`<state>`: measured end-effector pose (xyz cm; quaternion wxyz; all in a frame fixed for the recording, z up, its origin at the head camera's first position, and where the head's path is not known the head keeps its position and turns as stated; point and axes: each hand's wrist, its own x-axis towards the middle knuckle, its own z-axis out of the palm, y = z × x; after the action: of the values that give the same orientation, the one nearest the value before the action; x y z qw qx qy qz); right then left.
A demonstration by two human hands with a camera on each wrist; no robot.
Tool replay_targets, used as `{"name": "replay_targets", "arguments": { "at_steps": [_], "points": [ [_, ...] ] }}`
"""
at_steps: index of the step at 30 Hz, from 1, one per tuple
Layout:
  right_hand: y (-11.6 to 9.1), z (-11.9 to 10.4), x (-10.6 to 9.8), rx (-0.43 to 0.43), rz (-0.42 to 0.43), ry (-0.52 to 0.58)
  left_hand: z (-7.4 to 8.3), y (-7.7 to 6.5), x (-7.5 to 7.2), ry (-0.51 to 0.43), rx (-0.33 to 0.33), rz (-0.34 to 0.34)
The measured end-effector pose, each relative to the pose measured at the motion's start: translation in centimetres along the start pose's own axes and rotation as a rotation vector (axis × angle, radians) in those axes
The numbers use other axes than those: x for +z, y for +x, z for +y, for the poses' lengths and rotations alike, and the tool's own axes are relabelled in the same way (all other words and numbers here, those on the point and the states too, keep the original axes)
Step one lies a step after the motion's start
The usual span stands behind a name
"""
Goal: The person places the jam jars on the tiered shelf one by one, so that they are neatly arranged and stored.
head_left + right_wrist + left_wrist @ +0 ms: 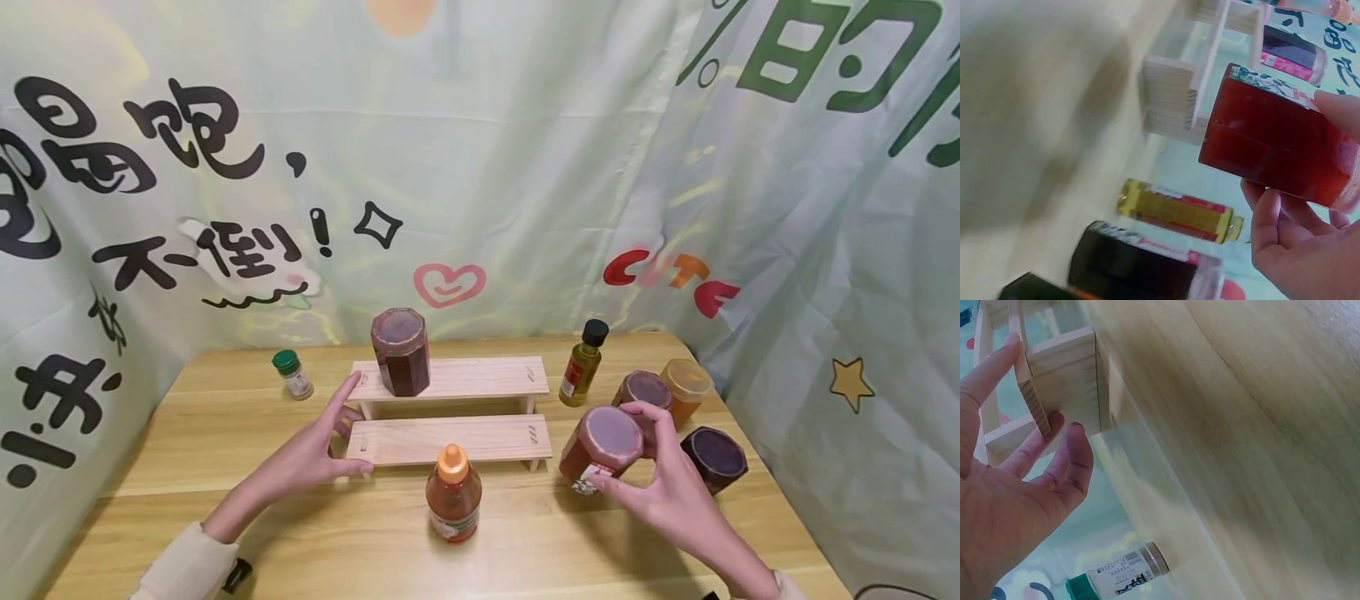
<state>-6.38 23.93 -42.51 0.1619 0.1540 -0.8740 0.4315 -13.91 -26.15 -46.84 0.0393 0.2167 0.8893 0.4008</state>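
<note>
My right hand (663, 483) grips a faceted jar of red jam (600, 450), thumb over its label and fingers round the far side. In the right wrist view the jar (1279, 137) is held off the table, right of a two-step wooden rack (450, 440). At the rack's left end, my left hand (318, 450) spans the lower step, thumb at its front edge and fingers behind. The left wrist view has thumb and a fingertip against the board's end (1038, 406). A dark jar (401, 354) stands on the upper step.
An orange-capped sauce bottle (453, 500) stands before the rack. Right of it are an oil bottle (581, 367), a dark red jar (643, 390), an amber jar (686, 387) and a near-black jar (714, 460). A green-capped shaker (292, 375) stands back left. Printed cloth (525, 167) hangs behind.
</note>
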Motion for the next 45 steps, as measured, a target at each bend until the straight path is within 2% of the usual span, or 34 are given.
{"name": "replay_targets", "arguments": {
  "at_steps": [7, 21, 30, 38, 45],
  "points": [
    [2.0, -0.8, 0.1, -0.012, -0.021, 0.006, 0.0, 0.1, -0.2, 0.013, 0.012, -0.009],
    [5.3, -1.9, 0.6, -0.041, -0.024, 0.103, -0.1, 0.0, -0.4, 0.014, 0.026, -0.011],
    [7.9, -2.1, 1.5, -0.118, -0.060, 0.193, 0.2, -0.1, -0.6, 0.013, 0.069, -0.024],
    [9.5, -2.4, 2.6, -0.052, -0.122, 0.276, 0.4, 0.1, -0.8, 0.022, 0.055, -0.035],
    [11.3, -2.3, 3.9, -0.034, -0.175, 0.334, 0.3, 0.0, -0.8, 0.009, 0.066, -0.042]
  ]
}}
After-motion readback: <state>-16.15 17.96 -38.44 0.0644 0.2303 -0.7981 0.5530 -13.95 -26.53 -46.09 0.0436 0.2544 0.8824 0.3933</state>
